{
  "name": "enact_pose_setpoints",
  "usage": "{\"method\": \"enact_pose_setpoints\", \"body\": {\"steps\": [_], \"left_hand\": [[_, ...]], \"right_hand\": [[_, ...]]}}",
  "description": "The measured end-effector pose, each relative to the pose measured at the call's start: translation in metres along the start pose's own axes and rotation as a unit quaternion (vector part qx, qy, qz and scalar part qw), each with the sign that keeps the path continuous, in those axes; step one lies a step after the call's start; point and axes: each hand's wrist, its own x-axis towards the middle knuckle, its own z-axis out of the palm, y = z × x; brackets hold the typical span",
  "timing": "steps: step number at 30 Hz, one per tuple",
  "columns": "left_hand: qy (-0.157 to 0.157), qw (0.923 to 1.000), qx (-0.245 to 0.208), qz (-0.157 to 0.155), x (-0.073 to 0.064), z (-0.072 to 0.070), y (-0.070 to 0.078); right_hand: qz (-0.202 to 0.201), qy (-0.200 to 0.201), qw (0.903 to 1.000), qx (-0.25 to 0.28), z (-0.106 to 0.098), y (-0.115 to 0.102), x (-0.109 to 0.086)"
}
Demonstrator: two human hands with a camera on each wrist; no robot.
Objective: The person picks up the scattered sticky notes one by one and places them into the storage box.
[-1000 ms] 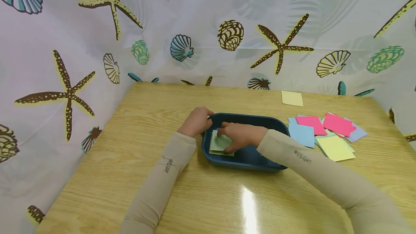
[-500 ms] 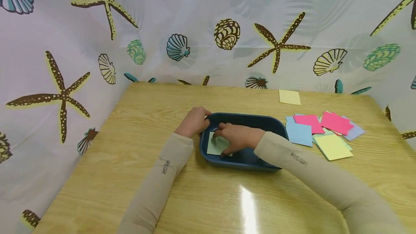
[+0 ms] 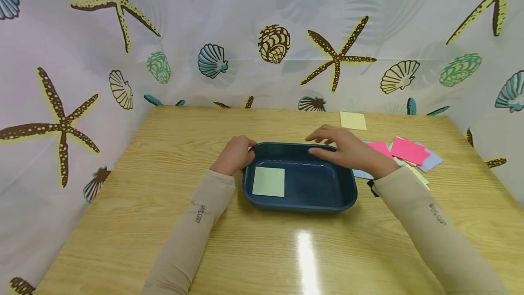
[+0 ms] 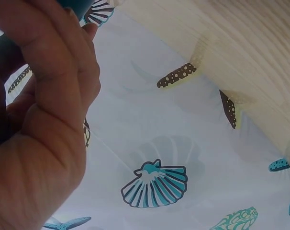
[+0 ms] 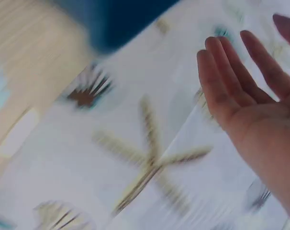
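A dark blue plastic bin [image 3: 313, 188] stands on the wooden table. Inside, at its left end, lies a pale green square paper note [image 3: 268, 181]. My left hand [image 3: 232, 155] grips the bin's far left corner at the rim; the left wrist view shows its fingers [image 4: 51, 62] curled at the bin's edge. Over the far right rim hovers my right hand [image 3: 350, 149], its fingers spread and slightly bent with nothing held. The right wrist view shows this same right hand [image 5: 252, 96] with an open palm, apart from the blurred blue bin [image 5: 121, 21].
Right of the bin lies a loose pile of paper notes, with pink notes [image 3: 409, 150], a lilac note [image 3: 431, 158] and others partly hidden by my right arm. One pale yellow note [image 3: 353, 120] lies near the table's back edge. A seashell-print cloth [image 3: 245, 12] hangs behind.
My right hand has let go of the pale green note, left the bin's inside and moved right and up over the far rim. The left hand keeps its grip. The view has turned slightly right.
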Motion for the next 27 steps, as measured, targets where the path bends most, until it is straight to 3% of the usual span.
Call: {"method": "enact_pose_setpoints", "body": {"steps": [2,4,7,11,15,21,27], "left_hand": [[0.002,1.0000,0.001,0.005,0.000,0.000,0.000],[0.004,0.9999,0.004,0.011,0.001,0.000,0.000],[0.008,0.9999,0.007,0.013,0.002,0.000,0.000],[0.005,0.9998,0.013,0.015,0.002,0.001,-0.001],[0.005,0.9996,0.020,0.020,0.002,0.002,-0.001],[-0.001,0.9999,0.014,0.003,0.001,0.002,0.000],[-0.001,0.9999,0.013,-0.003,0.001,0.002,0.000]], "right_hand": [[0.042,0.027,0.9988,-0.006,-0.012,0.018,-0.016],[0.088,0.026,0.9954,-0.027,-0.020,0.037,-0.030],[0.148,-0.026,0.9863,-0.068,-0.023,0.065,-0.048],[0.193,-0.095,0.9724,-0.091,-0.015,0.091,-0.068],[0.201,-0.095,0.9710,-0.087,-0.006,0.104,-0.079],[0.173,-0.076,0.9741,-0.124,-0.004,0.108,-0.080],[0.192,-0.070,0.9610,-0.187,-0.003,0.103,-0.075]]}}
